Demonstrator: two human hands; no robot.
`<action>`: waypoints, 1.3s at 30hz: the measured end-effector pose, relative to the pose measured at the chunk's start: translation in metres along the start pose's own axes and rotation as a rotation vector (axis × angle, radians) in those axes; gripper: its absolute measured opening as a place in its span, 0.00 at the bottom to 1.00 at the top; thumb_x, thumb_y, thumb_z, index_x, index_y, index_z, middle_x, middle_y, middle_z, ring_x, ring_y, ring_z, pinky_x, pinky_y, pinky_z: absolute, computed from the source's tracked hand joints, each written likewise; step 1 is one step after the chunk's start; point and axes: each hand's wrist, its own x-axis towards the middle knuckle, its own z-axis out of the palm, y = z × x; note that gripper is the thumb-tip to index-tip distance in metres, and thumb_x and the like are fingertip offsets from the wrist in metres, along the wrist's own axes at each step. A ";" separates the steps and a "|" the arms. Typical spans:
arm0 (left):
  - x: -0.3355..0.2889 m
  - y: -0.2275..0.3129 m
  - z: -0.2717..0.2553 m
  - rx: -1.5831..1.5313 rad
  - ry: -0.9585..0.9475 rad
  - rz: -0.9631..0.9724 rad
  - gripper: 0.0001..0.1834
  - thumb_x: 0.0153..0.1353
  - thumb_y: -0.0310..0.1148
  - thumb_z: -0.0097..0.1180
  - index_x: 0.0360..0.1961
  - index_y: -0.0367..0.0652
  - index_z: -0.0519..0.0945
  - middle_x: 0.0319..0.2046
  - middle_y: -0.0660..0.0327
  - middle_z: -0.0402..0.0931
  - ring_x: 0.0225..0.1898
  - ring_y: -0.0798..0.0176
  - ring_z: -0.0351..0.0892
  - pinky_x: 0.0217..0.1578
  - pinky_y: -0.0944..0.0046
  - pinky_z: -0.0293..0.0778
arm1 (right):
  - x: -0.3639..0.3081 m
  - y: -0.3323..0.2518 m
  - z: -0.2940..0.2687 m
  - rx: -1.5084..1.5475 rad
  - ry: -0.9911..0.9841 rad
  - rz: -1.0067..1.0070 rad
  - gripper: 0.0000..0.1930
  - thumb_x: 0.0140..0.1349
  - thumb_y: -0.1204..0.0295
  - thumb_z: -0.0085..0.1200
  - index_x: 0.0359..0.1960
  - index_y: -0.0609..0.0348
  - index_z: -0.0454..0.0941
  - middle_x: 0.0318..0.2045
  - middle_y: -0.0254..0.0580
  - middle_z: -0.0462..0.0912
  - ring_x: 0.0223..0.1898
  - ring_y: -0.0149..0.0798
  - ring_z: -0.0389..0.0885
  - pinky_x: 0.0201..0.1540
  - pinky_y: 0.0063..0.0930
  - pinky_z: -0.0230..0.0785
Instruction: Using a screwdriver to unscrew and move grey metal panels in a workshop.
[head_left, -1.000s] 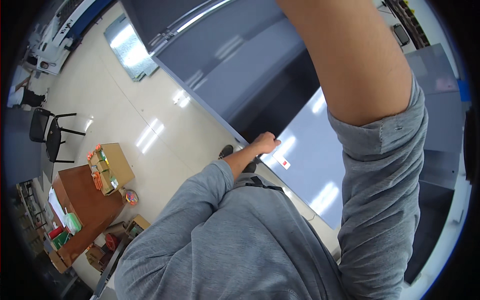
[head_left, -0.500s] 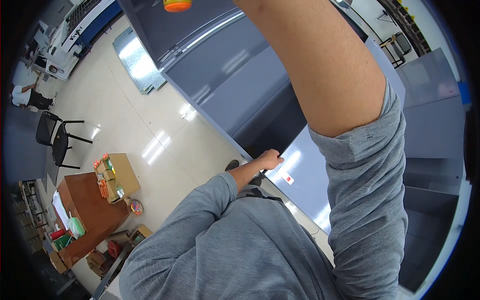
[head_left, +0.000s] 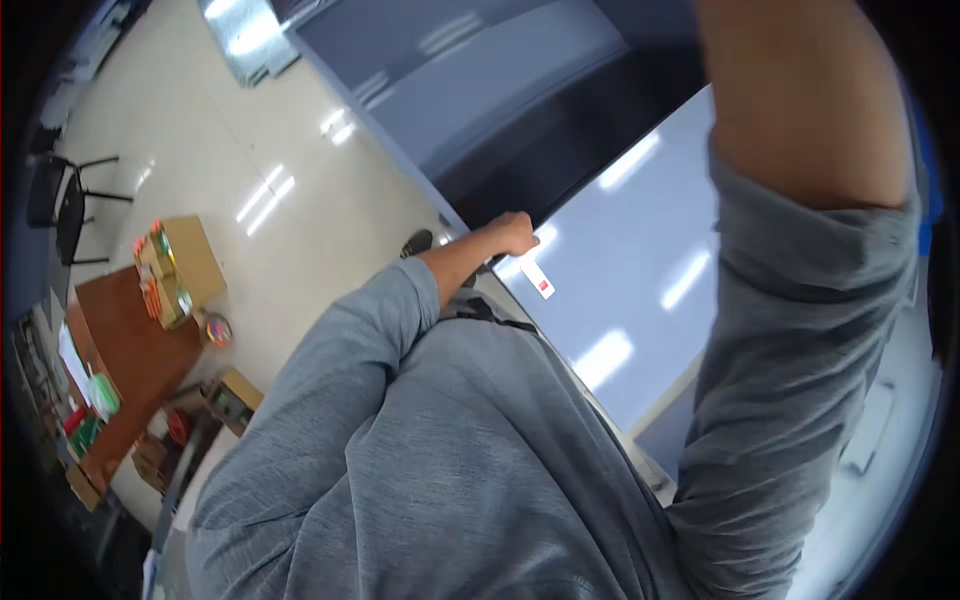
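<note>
The pale, glossy floor [head_left: 300, 260] fills much of the left half of the frame. A blue-grey metal cabinet [head_left: 480, 80] stands at the top centre, its dark inside exposed, and its blue-grey door [head_left: 640, 275] spreads to the right of the frame's middle, streaked with reflected light. The person's grey shirt [head_left: 460, 440] takes up the bottom centre. A brown wooden table [head_left: 160, 360] sits at the left, with silvery metal sheets [head_left: 240, 30] on the floor at the upper left and a black chair [head_left: 70, 212] near the left edge. On the table rests an open cardboard box [head_left: 198, 262] with small orange items along its left side.

The bare right forearm [head_left: 810, 90], slightly blurred, rises out through the upper right; its hand lies beyond the frame, so one cannot tell its grip. The left hand [head_left: 514, 232], just above the centre, is curled closed on the door's edge, beside the dark opening; the fingertips are too hidden to make out. A dark shoe [head_left: 417, 242] shows left of that wrist. Smallest, a white label [head_left: 538, 278] with a red square is stuck on the door just below the hand.
</note>
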 end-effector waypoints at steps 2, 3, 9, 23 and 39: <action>-0.006 0.004 0.000 -0.021 0.006 -0.021 0.25 0.66 0.48 0.55 0.47 0.34 0.82 0.48 0.43 0.80 0.51 0.42 0.80 0.53 0.50 0.75 | 0.002 0.018 0.010 0.017 -0.028 0.045 0.14 0.61 0.66 0.49 0.35 0.68 0.75 0.27 0.56 0.78 0.29 0.48 0.79 0.43 0.55 0.68; -0.010 0.007 0.000 -0.012 0.018 -0.033 0.25 0.66 0.48 0.54 0.47 0.34 0.82 0.48 0.43 0.80 0.51 0.42 0.80 0.53 0.50 0.75 | 0.002 0.025 0.014 0.026 -0.036 0.064 0.14 0.61 0.66 0.49 0.35 0.68 0.75 0.26 0.56 0.78 0.28 0.48 0.79 0.42 0.54 0.68; -0.012 0.007 0.001 -0.011 0.036 -0.041 0.25 0.66 0.49 0.55 0.47 0.33 0.82 0.48 0.43 0.81 0.51 0.43 0.80 0.52 0.50 0.75 | -0.001 0.041 0.017 0.063 -0.045 0.100 0.14 0.61 0.66 0.50 0.33 0.68 0.75 0.25 0.55 0.78 0.27 0.47 0.78 0.40 0.53 0.68; -0.009 0.008 -0.005 -0.021 -0.028 -0.045 0.26 0.65 0.49 0.55 0.46 0.32 0.83 0.47 0.43 0.81 0.51 0.45 0.80 0.53 0.52 0.74 | 0.000 0.041 0.024 0.155 -0.017 0.097 0.14 0.61 0.67 0.51 0.29 0.69 0.75 0.21 0.53 0.77 0.23 0.45 0.78 0.34 0.48 0.69; -0.002 -0.002 0.003 -0.032 -0.017 -0.037 0.26 0.64 0.49 0.55 0.46 0.33 0.83 0.47 0.44 0.81 0.51 0.45 0.81 0.52 0.52 0.74 | 0.003 0.056 0.050 0.252 -0.034 0.127 0.15 0.61 0.67 0.52 0.24 0.70 0.74 0.17 0.51 0.76 0.19 0.43 0.77 0.27 0.43 0.69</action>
